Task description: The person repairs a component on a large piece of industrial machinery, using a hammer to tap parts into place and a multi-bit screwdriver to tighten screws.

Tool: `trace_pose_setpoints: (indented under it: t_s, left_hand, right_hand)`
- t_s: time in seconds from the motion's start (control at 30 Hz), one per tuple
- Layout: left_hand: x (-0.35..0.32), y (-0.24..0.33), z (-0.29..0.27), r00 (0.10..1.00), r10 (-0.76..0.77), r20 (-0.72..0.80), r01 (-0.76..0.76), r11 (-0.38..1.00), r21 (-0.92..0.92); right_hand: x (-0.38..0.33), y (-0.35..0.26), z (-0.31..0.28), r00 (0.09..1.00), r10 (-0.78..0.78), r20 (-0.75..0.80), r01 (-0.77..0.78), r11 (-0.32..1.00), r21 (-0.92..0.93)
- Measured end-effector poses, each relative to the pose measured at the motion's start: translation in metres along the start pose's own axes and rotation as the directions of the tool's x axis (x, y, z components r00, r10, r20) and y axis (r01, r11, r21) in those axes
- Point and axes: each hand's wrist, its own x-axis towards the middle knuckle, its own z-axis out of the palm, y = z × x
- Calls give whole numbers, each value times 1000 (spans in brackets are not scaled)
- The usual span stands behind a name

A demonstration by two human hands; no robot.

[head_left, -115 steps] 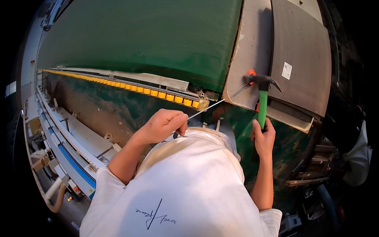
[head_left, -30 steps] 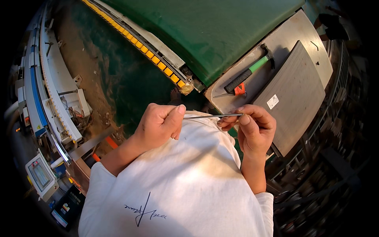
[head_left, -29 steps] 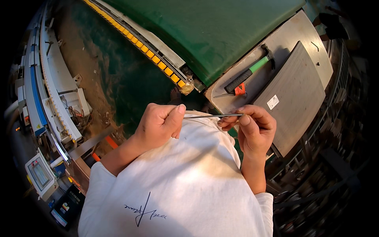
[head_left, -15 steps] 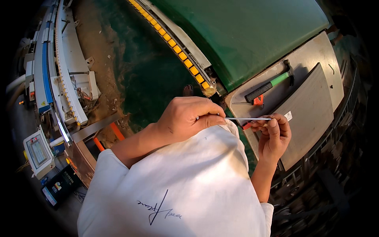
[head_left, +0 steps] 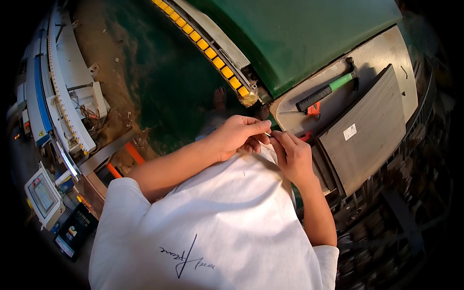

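Note:
My left hand point(head_left: 240, 136) and my right hand point(head_left: 293, 153) meet in front of my white shirt, their fingertips almost touching. Pinched between both is a thin metal rod point(head_left: 268, 135); only a short bit shows, and the fingers cover the rest. Each thumb presses against bent fingers. Close beyond my right hand, a red and black object point(head_left: 305, 136) lies partly hidden beside the boards. On the tabletop further right rests a hammer point(head_left: 327, 91) with a green and black handle. Below it lies an orange tool point(head_left: 313, 108) next to a thin shaft.
Grey boards point(head_left: 369, 130) with a white label lean over the table point(head_left: 405, 53) at the right. A green panel point(head_left: 299, 34) and a row of yellow blocks point(head_left: 211, 53) stand ahead. At left are a long machine rail point(head_left: 65, 92) and a control screen box point(head_left: 43, 194).
My right hand has moved left and my left hand slightly right, closing the gap. The rod, earlier exposed along its length between them, is now mostly covered. The whole view has shifted a little.

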Motion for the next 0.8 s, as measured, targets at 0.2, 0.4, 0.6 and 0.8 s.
trace_pose_setpoints:
  t_s: [0.2, 0.4, 0.6, 0.8]
  left_hand:
    - [46, -9, -32, 948, 295, -118, -238, 906, 351]
    - [45, 20, -59, 670, 734, -112, -445, 519, 730]
    - [71, 69, -77, 222, 901, 372, -409, -260, 875]
    - [111, 82, -84, 410, 714, 567, -401, -417, 815]
  right_hand:
    - [22, 56, 40, 953, 299, -52, -295, 953, 64]
    - [54, 84, 72, 923, 381, -47, -372, 919, 133]
    - [64, 96, 79, 899, 437, -30, -430, 894, 128]
    - [74, 105, 69, 965, 262, -29, -261, 965, 25]
